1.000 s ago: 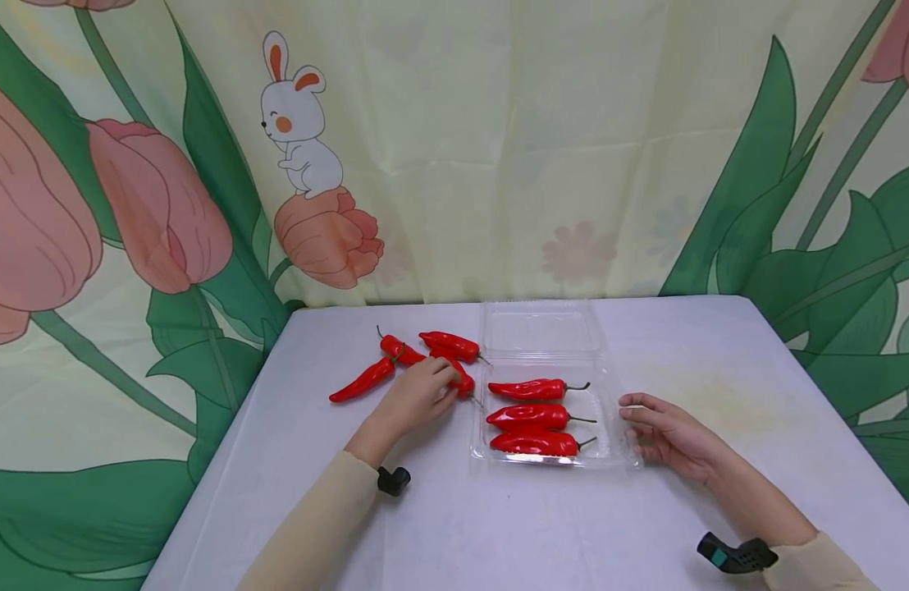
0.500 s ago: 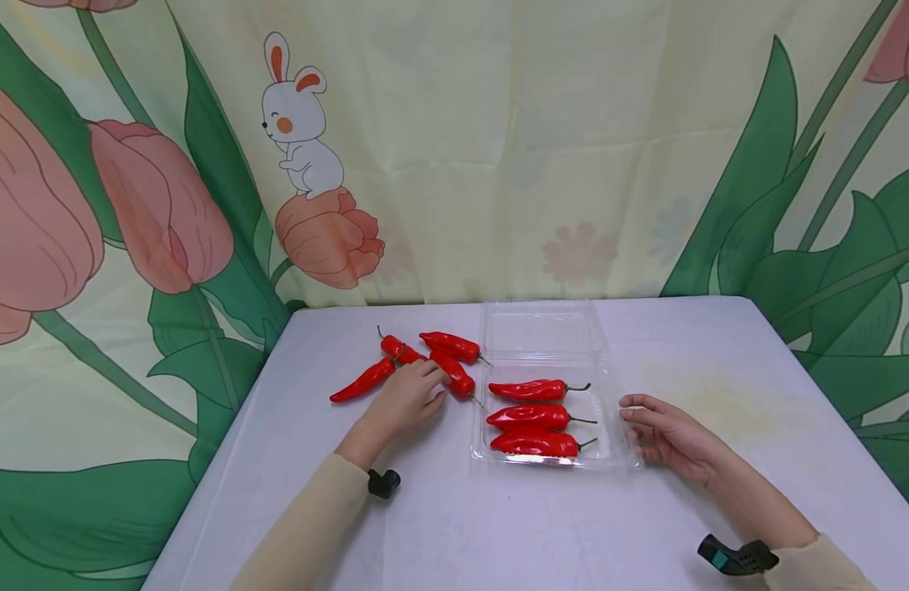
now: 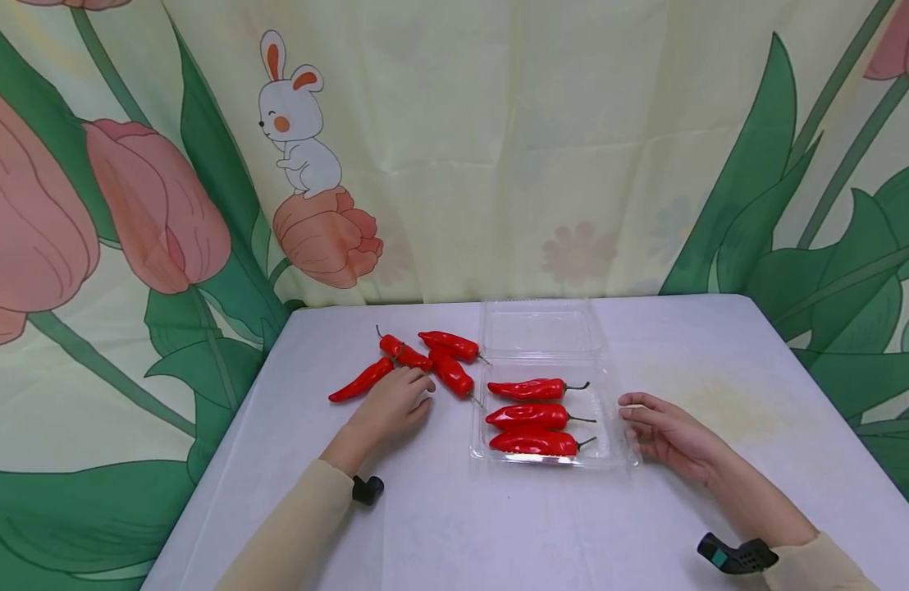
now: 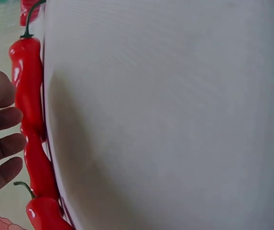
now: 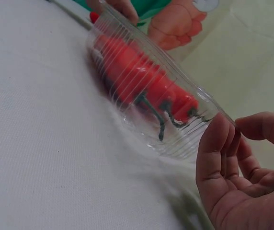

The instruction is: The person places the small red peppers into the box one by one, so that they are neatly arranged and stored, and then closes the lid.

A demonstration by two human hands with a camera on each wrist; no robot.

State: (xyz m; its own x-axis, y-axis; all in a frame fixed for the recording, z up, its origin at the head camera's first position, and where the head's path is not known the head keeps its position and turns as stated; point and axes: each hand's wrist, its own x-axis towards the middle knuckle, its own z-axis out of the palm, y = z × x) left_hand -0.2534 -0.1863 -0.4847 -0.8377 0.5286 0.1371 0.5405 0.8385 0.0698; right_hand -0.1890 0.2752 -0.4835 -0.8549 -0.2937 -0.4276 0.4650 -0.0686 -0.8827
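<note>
My left hand (image 3: 390, 410) hovers at the near side of a loose group of red chili peppers (image 3: 452, 374), its fingers relaxed and holding nothing. In the left wrist view its fingers (image 4: 6, 146) spread in front of a pepper (image 4: 28, 81) with a green stem. A clear plastic clamshell box (image 3: 605, 447) lies with its lid (image 3: 543, 328) folded back. Three red peppers (image 3: 532, 417) lie side by side inside it, stems to the right. My right hand (image 3: 669, 435) pinches the box's right rim between thumb and fingers, as the right wrist view shows.
The box and peppers lie on a white-covered table (image 3: 543, 533). A curtain (image 3: 454, 164) printed with tulips and a rabbit hangs behind its far edge. Black straps with small devices (image 3: 737, 554) sit on both wrists.
My left hand has drawn back left and toward me from the pepper nearest the box, uncovering it. The peppers stay where they were. The right hand keeps its place at the box.
</note>
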